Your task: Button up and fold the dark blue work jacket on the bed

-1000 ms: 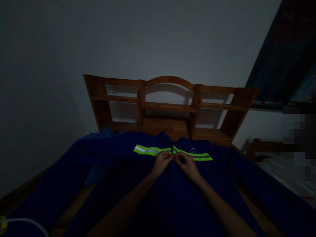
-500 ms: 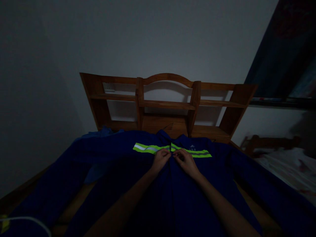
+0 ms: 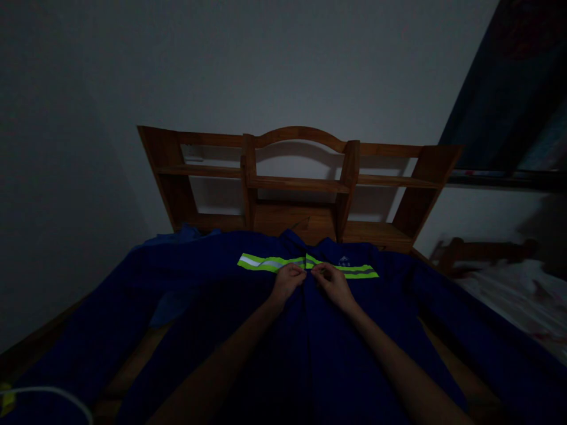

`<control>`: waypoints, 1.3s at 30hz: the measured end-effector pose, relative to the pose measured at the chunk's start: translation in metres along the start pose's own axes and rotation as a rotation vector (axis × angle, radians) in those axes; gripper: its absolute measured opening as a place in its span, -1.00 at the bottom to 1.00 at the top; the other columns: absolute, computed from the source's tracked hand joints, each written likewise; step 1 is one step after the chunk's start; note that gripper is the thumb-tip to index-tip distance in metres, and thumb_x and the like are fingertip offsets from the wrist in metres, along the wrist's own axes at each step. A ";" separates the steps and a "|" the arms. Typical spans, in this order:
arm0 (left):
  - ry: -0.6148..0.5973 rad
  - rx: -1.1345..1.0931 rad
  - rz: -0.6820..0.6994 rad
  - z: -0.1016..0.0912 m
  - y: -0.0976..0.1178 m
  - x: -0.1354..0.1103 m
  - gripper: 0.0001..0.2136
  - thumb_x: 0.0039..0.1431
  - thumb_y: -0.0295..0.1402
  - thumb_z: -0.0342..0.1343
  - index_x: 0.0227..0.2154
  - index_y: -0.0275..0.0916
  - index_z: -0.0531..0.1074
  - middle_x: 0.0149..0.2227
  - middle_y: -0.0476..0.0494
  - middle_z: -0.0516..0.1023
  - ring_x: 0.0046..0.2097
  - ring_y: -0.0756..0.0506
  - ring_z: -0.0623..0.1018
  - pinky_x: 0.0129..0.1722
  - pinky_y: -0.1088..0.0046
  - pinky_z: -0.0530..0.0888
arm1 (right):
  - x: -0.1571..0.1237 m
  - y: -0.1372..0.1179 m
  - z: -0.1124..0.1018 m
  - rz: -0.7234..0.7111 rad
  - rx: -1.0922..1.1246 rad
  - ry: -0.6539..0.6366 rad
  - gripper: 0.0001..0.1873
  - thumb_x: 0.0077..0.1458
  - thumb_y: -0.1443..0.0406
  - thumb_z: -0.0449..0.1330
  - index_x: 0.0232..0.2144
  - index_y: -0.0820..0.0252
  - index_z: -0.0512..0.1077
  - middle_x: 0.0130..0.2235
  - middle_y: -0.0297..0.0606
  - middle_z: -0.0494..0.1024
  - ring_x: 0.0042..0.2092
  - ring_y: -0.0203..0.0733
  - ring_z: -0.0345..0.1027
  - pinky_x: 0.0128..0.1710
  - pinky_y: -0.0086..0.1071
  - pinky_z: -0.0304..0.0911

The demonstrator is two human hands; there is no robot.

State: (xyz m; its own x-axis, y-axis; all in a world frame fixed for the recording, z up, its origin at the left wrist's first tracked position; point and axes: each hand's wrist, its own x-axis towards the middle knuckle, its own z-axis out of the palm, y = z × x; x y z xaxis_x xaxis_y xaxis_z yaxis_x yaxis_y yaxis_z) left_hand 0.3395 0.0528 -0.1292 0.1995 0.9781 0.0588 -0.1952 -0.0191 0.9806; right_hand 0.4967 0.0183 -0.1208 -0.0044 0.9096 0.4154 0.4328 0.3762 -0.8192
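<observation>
A dark blue work jacket (image 3: 345,330) lies spread out with its collar toward the headboard and its sleeves out to both sides. A yellow-green reflective strip (image 3: 261,263) crosses its chest, and a small pale logo (image 3: 344,261) sits above the strip on the right. My left hand (image 3: 287,282) pinches the jacket's front edge just below the strip. Opposite it, my right hand (image 3: 332,284) pinches the other side of the front opening, its fingertips close to the left ones. Any button between the fingers is too small and dark to make out.
Behind the jacket stands a wooden headboard (image 3: 301,184) with shelves, against a pale wall (image 3: 266,65). Light blue cloth (image 3: 183,235) lies under the left sleeve. A white cable (image 3: 48,389) curves at lower left. White bedding (image 3: 514,295) and a dark window (image 3: 509,94) are at right.
Both hands stay at the jacket's front, with the fingers shifting only slightly. The view has tilted a little, so the headboard appears slightly higher.
</observation>
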 end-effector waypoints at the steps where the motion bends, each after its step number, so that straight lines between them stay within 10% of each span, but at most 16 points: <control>1: -0.003 -0.005 -0.002 0.001 0.001 0.000 -0.74 -0.25 -0.35 0.28 -0.46 -0.28 0.35 -0.60 0.03 0.46 -0.60 0.09 0.37 -0.59 0.60 0.25 | 0.001 0.002 0.000 0.021 0.025 -0.001 -0.72 0.07 0.11 0.11 -0.32 0.20 0.41 -0.48 -0.33 0.47 -0.49 -0.30 0.32 -0.48 -0.47 0.19; 12: -0.014 0.076 0.065 0.003 0.004 -0.004 -0.49 -0.40 -0.32 0.40 -0.30 -0.26 0.36 -0.55 0.08 0.42 -0.53 0.06 0.42 -0.52 0.58 0.29 | 0.005 -0.003 -0.003 0.223 0.232 -0.055 -0.61 -0.10 0.01 0.21 -0.42 0.25 0.44 -0.64 -0.40 0.36 -0.60 -0.35 0.20 -0.58 -0.50 0.08; 27: -0.002 0.436 0.258 -0.002 -0.006 -0.004 -0.74 -0.15 -0.43 0.21 -0.30 -0.20 0.41 -0.56 0.08 0.43 -0.51 0.03 0.43 -0.50 0.58 0.28 | 0.004 -0.001 -0.003 0.251 0.248 -0.112 -0.66 -0.09 0.05 0.19 -0.46 0.24 0.43 -0.66 -0.41 0.37 -0.64 -0.38 0.15 -0.62 -0.50 0.01; 39: -0.010 0.550 0.240 -0.010 -0.021 0.015 -0.88 -0.09 -0.40 0.13 -0.43 -0.25 0.36 -0.55 0.05 0.44 -0.46 0.01 0.47 -0.46 0.56 0.32 | 0.007 0.016 -0.026 0.244 0.033 0.087 -0.67 0.00 0.12 0.09 -0.35 0.26 0.46 -0.54 -0.29 0.48 -0.52 -0.25 0.36 -0.51 -0.45 0.21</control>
State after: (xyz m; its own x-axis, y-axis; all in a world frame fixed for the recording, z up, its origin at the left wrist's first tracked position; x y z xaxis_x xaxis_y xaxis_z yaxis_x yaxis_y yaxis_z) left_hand 0.3369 0.0698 -0.1512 0.2204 0.9313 0.2898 0.2889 -0.3462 0.8926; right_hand 0.5270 0.0264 -0.1205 0.1745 0.9561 0.2353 0.3819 0.1546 -0.9112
